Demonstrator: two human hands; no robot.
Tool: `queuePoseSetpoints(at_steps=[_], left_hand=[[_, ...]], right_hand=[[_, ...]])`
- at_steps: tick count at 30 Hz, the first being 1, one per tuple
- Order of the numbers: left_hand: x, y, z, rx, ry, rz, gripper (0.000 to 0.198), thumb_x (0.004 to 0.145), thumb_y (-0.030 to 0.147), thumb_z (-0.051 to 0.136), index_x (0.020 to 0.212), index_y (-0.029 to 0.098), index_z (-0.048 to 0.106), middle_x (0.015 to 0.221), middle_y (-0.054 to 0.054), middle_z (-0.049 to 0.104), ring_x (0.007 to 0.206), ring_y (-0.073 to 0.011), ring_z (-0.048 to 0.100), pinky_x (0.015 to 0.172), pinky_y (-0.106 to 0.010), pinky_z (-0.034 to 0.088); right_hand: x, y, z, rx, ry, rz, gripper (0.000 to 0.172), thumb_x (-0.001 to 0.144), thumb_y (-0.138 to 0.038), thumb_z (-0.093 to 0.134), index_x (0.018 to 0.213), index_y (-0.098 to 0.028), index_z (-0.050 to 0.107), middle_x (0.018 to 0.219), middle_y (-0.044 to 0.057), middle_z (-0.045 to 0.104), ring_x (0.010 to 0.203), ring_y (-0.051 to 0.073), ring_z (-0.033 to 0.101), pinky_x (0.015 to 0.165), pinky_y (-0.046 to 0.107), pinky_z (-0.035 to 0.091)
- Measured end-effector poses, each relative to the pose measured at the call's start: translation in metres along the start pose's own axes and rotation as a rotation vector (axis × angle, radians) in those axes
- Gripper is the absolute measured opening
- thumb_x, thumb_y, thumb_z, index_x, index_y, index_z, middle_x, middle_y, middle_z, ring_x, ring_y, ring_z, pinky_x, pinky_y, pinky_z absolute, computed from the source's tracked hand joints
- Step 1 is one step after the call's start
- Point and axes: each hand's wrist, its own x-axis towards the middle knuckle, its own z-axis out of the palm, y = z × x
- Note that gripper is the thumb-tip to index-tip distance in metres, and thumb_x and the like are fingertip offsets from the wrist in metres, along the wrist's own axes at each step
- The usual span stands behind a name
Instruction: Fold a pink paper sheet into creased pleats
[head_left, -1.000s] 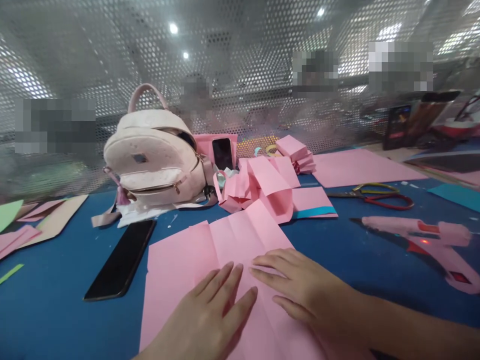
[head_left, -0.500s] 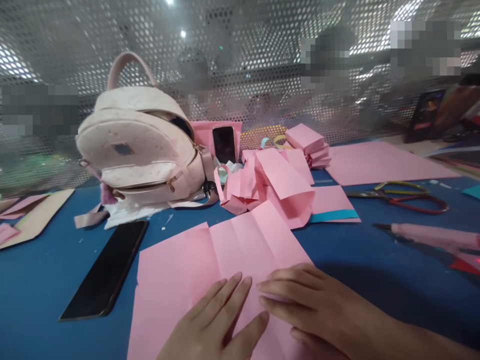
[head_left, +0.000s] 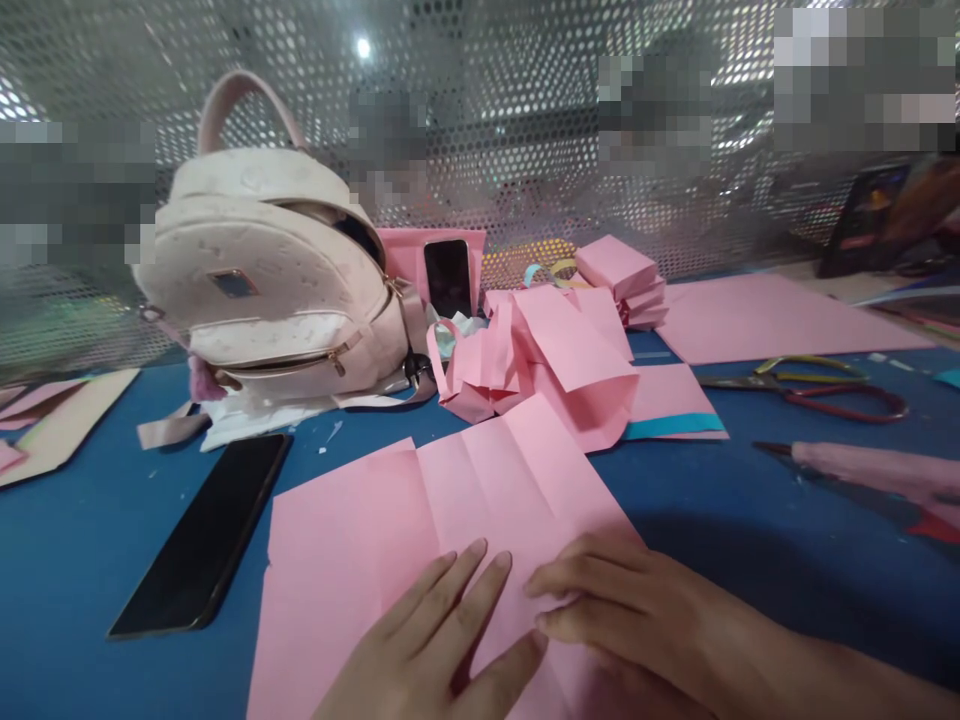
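Note:
A creased pink paper sheet point(head_left: 337, 540) lies on the blue table in front of me, with several fold lines running through it. My left hand point(head_left: 439, 640) rests flat on the middle of the sheet, fingers spread and the thumb stretched toward the right. Close beside that thumb, my right hand point(head_left: 637, 610) touches the right part of the sheet with slightly bent fingers, palm down. Its thumb is mostly hidden. Neither hand grasps anything that I can see.
Left of the sheet lies a black phone point(head_left: 206, 535), behind it a white backpack point(head_left: 270, 290). Folded pink paper pieces point(head_left: 577, 350) sit beyond the sheet. Scissors point(head_left: 810, 385) and a pink glue gun point(head_left: 862, 465) lie right. A perforated metal screen point(head_left: 510, 130) stands behind.
My right hand has slid slightly right, and its fingers are more bent. The left hand stays flat on the paper, its fingertips shifted a little right. The camera view has shifted slightly.

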Motion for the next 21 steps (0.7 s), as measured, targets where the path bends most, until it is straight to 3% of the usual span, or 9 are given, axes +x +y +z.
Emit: queuePoseSetpoints(at_steps=[7, 13, 21], left_hand=[[-0.002, 0.001, 0.002, -0.069, -0.020, -0.002, 0.035, 0.100, 0.019, 0.043, 0.124, 0.023, 0.069, 0.126, -0.019, 0.067, 0.120, -0.0361, 0.060, 0.089, -0.047, 0.059], [0.000, 0.003, 0.000, -0.116, -0.041, -0.011, 0.053, 0.082, 0.004, 0.042, 0.128, 0.017, 0.065, 0.130, -0.021, 0.064, 0.122, -0.0368, 0.059, 0.089, -0.048, 0.060], [-0.001, 0.005, -0.006, -0.207, -0.130, -0.025, 0.053, 0.084, 0.005, 0.043, 0.134, 0.014, 0.057, 0.147, -0.020, 0.049, 0.138, -0.0351, 0.045, 0.100, -0.052, 0.054]], right_hand=[[0.014, -0.008, 0.019, 0.122, 0.263, 0.203, 0.021, 0.096, -0.008, 0.039, 0.104, -0.023, 0.050, 0.098, 0.003, 0.063, 0.091, 0.015, 0.061, 0.087, 0.029, 0.050], [0.019, -0.006, 0.026, 0.118, 0.272, 0.218, 0.012, 0.101, -0.015, 0.039, 0.100, -0.022, 0.048, 0.094, 0.002, 0.061, 0.084, 0.016, 0.057, 0.080, 0.030, 0.047], [0.027, -0.014, 0.022, 0.030, 0.237, 0.205, 0.022, 0.095, -0.006, 0.036, 0.092, -0.020, 0.053, 0.089, 0.002, 0.063, 0.083, 0.016, 0.059, 0.074, 0.028, 0.047]])
